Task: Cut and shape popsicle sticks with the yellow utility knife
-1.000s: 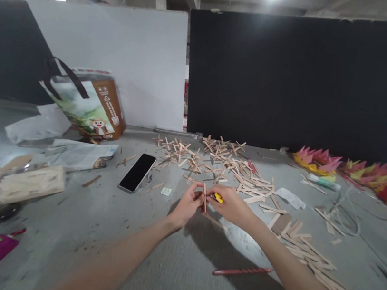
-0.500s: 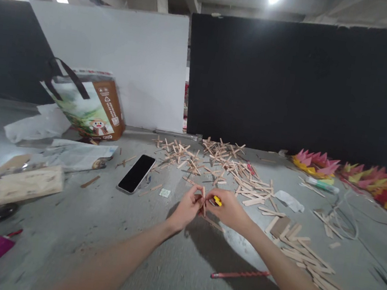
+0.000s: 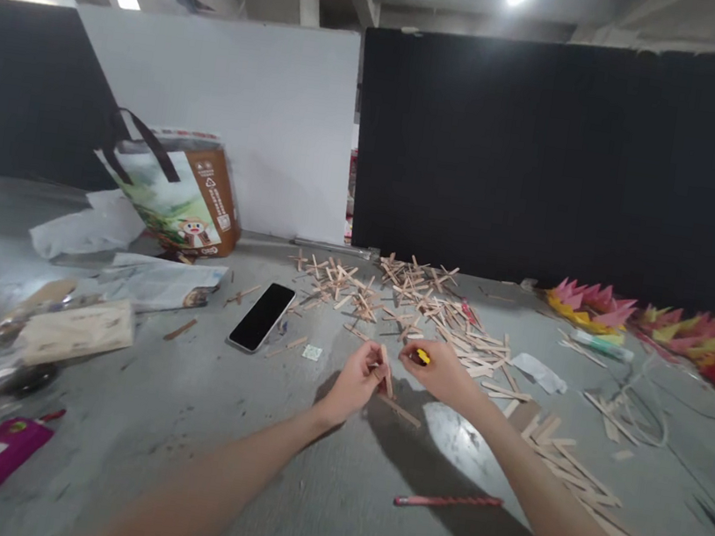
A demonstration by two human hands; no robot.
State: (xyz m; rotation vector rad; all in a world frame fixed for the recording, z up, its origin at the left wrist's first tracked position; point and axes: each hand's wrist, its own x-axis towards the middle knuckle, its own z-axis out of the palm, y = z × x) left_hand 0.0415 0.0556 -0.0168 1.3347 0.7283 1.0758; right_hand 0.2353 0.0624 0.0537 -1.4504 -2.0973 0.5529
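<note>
A slim, flat, pale wooden stick (image 3: 388,382) tilts above the smooth grey table (image 3: 225,453), possibly joined to another stick (image 3: 402,413) below. The left hand (image 3: 351,382) pinches it between fingertips; just beside it, the right hand (image 3: 442,375) curls around a small yellow object (image 3: 423,357).

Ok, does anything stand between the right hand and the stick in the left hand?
Nothing visible does: only a gap separates the right hand, holding a yellow object, from the wooden stick in the left hand.
</note>
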